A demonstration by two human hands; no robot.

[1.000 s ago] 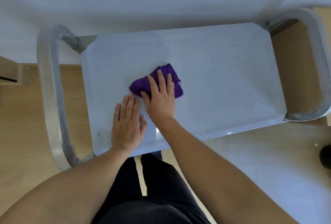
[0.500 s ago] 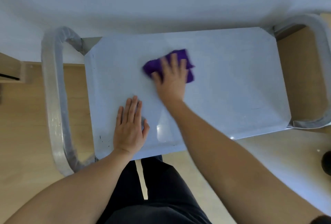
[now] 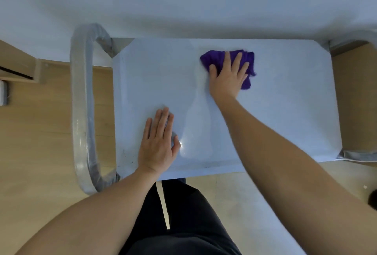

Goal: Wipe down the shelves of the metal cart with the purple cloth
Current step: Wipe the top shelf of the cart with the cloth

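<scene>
I look straight down on the metal cart's top shelf (image 3: pixel 285 116), a pale grey-blue flat sheet. The crumpled purple cloth (image 3: pixel 214 57) lies near the shelf's far edge, right of centre. My right hand (image 3: pixel 229 77) presses flat on the cloth with fingers spread, covering its middle. My left hand (image 3: pixel 158 144) rests palm down on the bare shelf near the front left, fingers together, holding nothing. The lower shelves are hidden under the top one.
A wrapped tubular handle (image 3: pixel 82 107) curves around the cart's left end and another handle (image 3: pixel 361 155) around the right end. A white wall runs along the far side. Wooden furniture (image 3: pixel 18 65) stands at the left. My dark-trousered legs touch the front edge.
My right hand has slid the purple cloth from the shelf's centre-left toward the far edge and to the right. My left hand has stayed in place on the shelf.
</scene>
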